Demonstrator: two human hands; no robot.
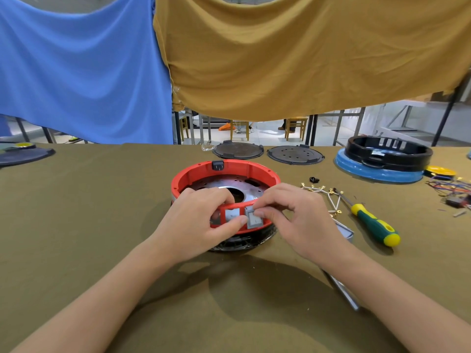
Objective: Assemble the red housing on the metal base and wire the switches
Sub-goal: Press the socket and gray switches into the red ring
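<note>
Pinched between right hand (pixel 293 217) thumb and fingers: grey rocker switch (pixel 254 220), sitting at a rectangular slot in the near wall of red housing (pixel 204 171). Left hand (pixel 201 220) gripping that same near wall, fingers curled over the rim to the inside, thumb pressed on the outside just beside the switch. Housing ring resting on round metal base (pixel 221 183) at table centre, a black clip at its 12 o'clock rim. White leads with brass terminals (pixel 321 191) at 3 o'clock of the housing, near it. Green-and-yellow screwdriver (pixel 372 224) farther out, toward 4 o'clock. Two dark round plates (pixel 238 150) at 12 to 1 o'clock, well apart. Black ring on a blue disc (pixel 382 159) at 2 o'clock. Olive cloth-covered table (pixel 76 212) beneath everything.
</note>
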